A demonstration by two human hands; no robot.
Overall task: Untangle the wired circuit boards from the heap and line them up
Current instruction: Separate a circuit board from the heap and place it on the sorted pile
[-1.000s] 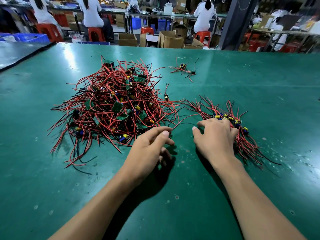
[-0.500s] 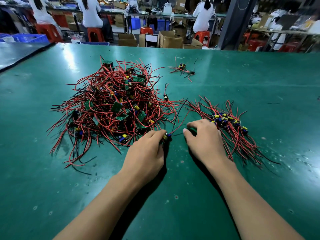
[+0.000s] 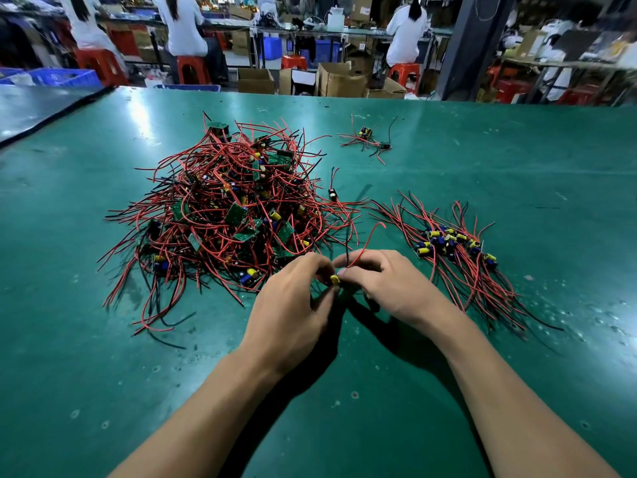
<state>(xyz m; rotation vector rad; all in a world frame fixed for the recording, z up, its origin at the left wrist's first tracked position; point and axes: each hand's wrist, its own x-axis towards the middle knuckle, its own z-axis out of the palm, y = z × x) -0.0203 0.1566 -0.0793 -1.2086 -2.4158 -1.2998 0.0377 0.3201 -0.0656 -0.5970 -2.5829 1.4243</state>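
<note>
A tangled heap (image 3: pixel 227 215) of small green circuit boards with red and black wires lies on the green table (image 3: pixel 482 167), left of centre. To the right, a row of lined-up boards (image 3: pixel 451 241) lies with wires fanned out. Between them, near me, my left hand (image 3: pixel 293 305) and my right hand (image 3: pixel 389 288) meet fingertip to fingertip. Both pinch one small board with a yellow capacitor (image 3: pixel 335 279). Its red wire (image 3: pixel 365 241) arcs up over my right hand; a black wire runs beside it.
A small cluster of two or three wired boards (image 3: pixel 367 138) lies farther back. One loose board (image 3: pixel 332 194) sits just right of the heap. Beyond the table's far edge are cardboard boxes (image 3: pixel 339 79), red stools and seated people at benches.
My right hand left the lined-up row and moved left to meet my left hand. Both have taken hold of one board and drawn it a little toward me, out from the heap's edge.
</note>
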